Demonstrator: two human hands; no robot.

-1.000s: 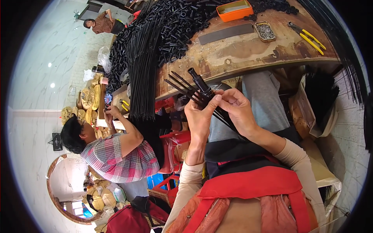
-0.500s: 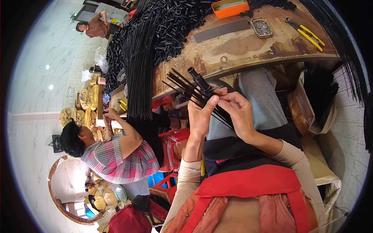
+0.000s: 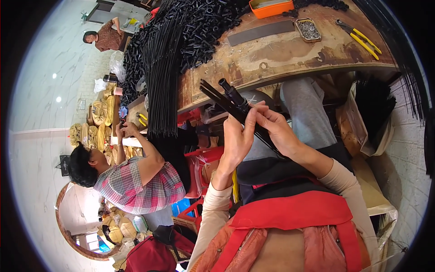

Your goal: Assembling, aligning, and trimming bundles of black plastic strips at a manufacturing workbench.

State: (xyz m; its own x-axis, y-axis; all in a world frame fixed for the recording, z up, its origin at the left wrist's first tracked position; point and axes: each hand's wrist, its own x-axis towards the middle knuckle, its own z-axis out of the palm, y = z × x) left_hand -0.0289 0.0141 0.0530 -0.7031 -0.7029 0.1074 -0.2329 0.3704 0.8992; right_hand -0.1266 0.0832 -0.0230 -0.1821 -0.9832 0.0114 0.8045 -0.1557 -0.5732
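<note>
My left hand (image 3: 239, 138) is closed around several thin black rods (image 3: 218, 96) and a black stepped tubular fitting (image 3: 233, 93). The fitting tilts up and away, its round end above my fingers. Against its lower end my right hand (image 3: 277, 131) pinches with thumb and forefinger. A few thin, pale pin-like pieces (image 3: 252, 100) stick out by these fingertips; whether they are in the fitting or in the fingers is hidden. The rods run down behind both hands, over my lap, in front of the bench edge.
On the wooden bench (image 3: 272, 59) are a heap of black fittings (image 3: 204, 36), a long rod bundle (image 3: 163, 86), a grey flat bar (image 3: 261, 33), a tray of small metal pieces (image 3: 308, 30), an orange box (image 3: 272, 8) and yellow-handled pliers (image 3: 360, 40). A co-worker (image 3: 140, 183) sits at left.
The rods in my left hand have come closer together into a tighter bundle. My right fingers have shifted slightly at the fitting's lower end. The co-worker's hands have moved together.
</note>
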